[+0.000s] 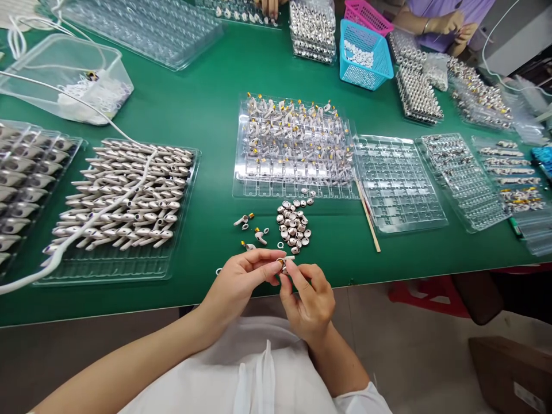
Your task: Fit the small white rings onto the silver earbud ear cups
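White part [288, 259] sits between fingers [299, 276], the carton label [528, 397] too blurred to read.

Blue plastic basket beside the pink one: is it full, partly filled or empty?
Partly filled. Small white parts lie inside the blue plastic basket, and its bare inner wall shows above them.

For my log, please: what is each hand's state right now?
Left hand: closed, holding a small white part.
Right hand: closed on the same small white part.
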Available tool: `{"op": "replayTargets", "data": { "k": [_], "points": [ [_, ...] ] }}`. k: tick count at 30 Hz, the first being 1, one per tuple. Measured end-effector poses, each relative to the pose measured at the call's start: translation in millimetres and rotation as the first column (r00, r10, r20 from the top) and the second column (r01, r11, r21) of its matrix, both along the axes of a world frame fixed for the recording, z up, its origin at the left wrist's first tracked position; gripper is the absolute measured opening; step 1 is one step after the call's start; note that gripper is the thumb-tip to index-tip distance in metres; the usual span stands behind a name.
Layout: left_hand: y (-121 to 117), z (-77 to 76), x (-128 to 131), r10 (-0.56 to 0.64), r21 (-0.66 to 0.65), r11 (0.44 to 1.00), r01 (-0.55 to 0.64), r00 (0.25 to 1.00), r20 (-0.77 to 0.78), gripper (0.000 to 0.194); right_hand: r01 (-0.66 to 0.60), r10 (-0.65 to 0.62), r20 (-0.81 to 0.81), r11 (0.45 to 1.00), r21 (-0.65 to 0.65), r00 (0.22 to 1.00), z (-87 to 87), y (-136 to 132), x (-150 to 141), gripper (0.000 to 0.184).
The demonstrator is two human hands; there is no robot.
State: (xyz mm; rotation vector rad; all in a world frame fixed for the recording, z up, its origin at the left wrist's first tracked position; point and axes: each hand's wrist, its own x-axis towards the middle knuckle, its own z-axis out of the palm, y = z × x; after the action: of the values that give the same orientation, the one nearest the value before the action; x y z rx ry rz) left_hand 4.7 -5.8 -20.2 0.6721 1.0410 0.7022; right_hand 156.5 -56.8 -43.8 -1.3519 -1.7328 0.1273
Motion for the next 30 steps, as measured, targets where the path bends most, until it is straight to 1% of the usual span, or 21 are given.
{"op": "replayTargets", "data": {
  "k": [2,4,9,13,16,20,24,26,30],
  "points": [
    [0,0.8,1,0.01,0.003,1.0,-0.01,1.0,0.003,0.025,-0.017,0.017,0.021,1.0,0.003,1.0,0.7,0,1,0.054],
    [1,2.0,3,0.021,0.01,1.0,-0.021,1.0,0.002,0.025,-0.007,0.007,0.017,1.0,0.003,1.0,1.0,0,2,0.053],
    [0,3.8,7,0.035,0.01,0.999,-0.035,0.999,0.011,0.021,0.016,-0.015,-0.076,1.0,0.016,0.997,-1.8,-2,1,0.049],
    [-1,6.1,11,0.047,-0.01,0.999,-0.047,0.999,0.027,0.02,-0.019,0.023,-0.069,0.998,0.052,0.997,-7.8,-3,0,0.055],
    [-1,10.5,14,0.069,-0.024,0.997,-0.068,0.997,0.031,0.018,-0.053,0.058,-0.08,0.997,0.055,0.995,-10.3,-3,0,0.057],
    [0,16.5,16,0.088,-0.031,0.996,-0.088,0.996,-0.003,0.019,-0.026,0.029,-0.089,0.999,0.035,0.996,-6.2,-4,0,0.055],
    [1,18.3,15,0.082,-0.013,0.997,-0.082,0.996,-0.019,0.021,0.0,0.0,-0.007,1.0,-0.025,1.0,2.8,-7,0,0.055],
    [1,17.9,15,0.078,-0.001,0.997,-0.078,0.997,-0.018,0.02,0.006,-0.005,0.017,0.999,-0.033,1.0,5.1,-7,1,0.055],
    [1,17.0,15,0.065,0.005,0.998,-0.065,0.998,-0.009,0.018,-0.014,0.014,-0.02,1.0,0.015,1.0,-0.1,-6,3,0.055]
  ]
}}
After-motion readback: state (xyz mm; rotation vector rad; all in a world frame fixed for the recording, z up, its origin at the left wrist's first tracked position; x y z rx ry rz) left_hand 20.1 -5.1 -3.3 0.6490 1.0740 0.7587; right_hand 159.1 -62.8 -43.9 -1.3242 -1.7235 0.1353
